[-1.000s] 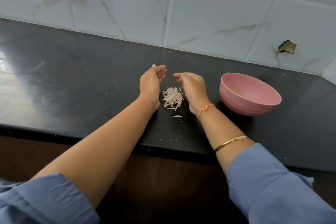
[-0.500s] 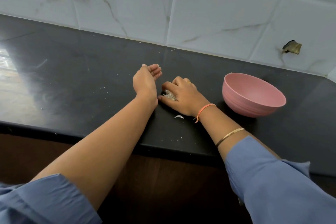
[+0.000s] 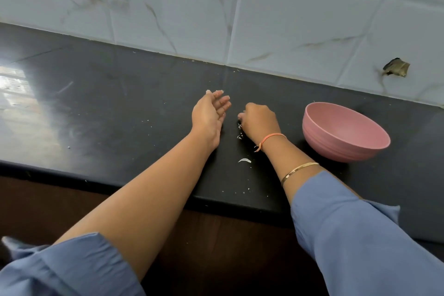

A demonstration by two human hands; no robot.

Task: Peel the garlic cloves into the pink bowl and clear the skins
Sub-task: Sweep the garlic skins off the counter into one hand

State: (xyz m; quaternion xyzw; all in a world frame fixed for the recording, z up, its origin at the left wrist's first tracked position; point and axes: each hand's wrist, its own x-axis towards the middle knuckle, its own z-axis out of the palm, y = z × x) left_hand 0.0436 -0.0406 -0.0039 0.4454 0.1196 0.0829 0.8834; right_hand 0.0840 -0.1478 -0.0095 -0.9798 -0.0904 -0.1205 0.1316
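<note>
Two soft blue sleeves (image 3: pixel 348 235) sit nearest, with bare forearms reaching over the front edge of the surface (image 3: pixel 120 103), a polished black slab that mirrors window light at the left. Pale crumbs dot that edge. One curled, paper-thin sliver of skin (image 3: pixel 244 160) lies loose just beside the right wrist, which wears a thin gold bangle (image 3: pixel 300 169) and an orange thread (image 3: pixel 271 138).

Farther in, the right hand (image 3: pixel 259 120) is knuckles-up, its fingers curled down over the garlic skins (image 3: pixel 239 125); only a few dry white flakes show at the thumb side. The left hand (image 3: pixel 211 115) stands on its edge just beside it, palm facing the right hand, fingers straight and relaxed, holding nothing.

The pink bowl (image 3: pixel 336 144), smooth, matte and round, sits near the right hand. Its visible inner wall is bare, and no cloves can be seen.

Peeling looks finished and clearing seems to be in hand. The next move, I judge, is a light lift of the brittle bundle, then sweeping up the sliver and crumbs. Behind stand glossy veined tiles (image 3: pixel 168 7).
</note>
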